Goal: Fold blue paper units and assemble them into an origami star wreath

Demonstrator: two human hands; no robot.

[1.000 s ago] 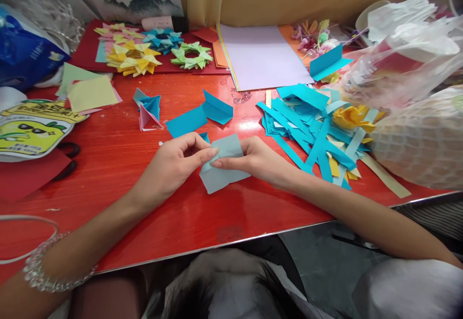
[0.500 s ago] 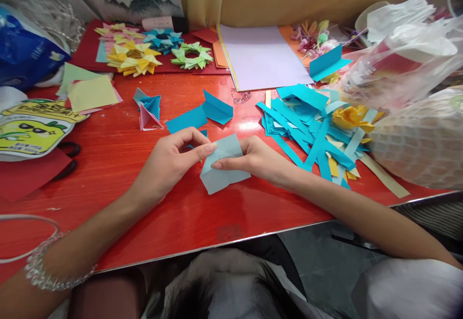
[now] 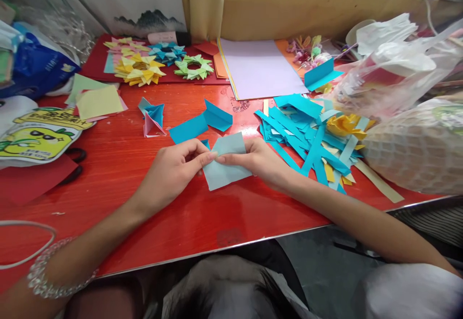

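Observation:
A small pale blue sheet of paper (image 3: 230,173) is held between both hands, above the front part of the red table. My left hand (image 3: 177,172) pinches its left edge between thumb and fingers. From the right, my right hand (image 3: 255,159) grips the same sheet, its thumb lying flat across the front and its fingers hidden behind. The thumb tips almost meet near the left edge. Just beyond the hands lie folded blue paper pieces (image 3: 188,125) and a small pink-and-blue folded paper unit (image 3: 154,118).
Blue paper strips (image 3: 294,128) are heaped on the right, beside a netted white bag (image 3: 408,150). Star-shaped paper rings (image 3: 140,69) and a lilac sheet stack (image 3: 262,65) lie at the back. Paper squares (image 3: 99,102) and a yellow pouch (image 3: 43,138) sit left.
The pale blue paper has turned slightly and faces me flatter, and my right thumb has moved closer to the left one. The head view has tilted up a little.

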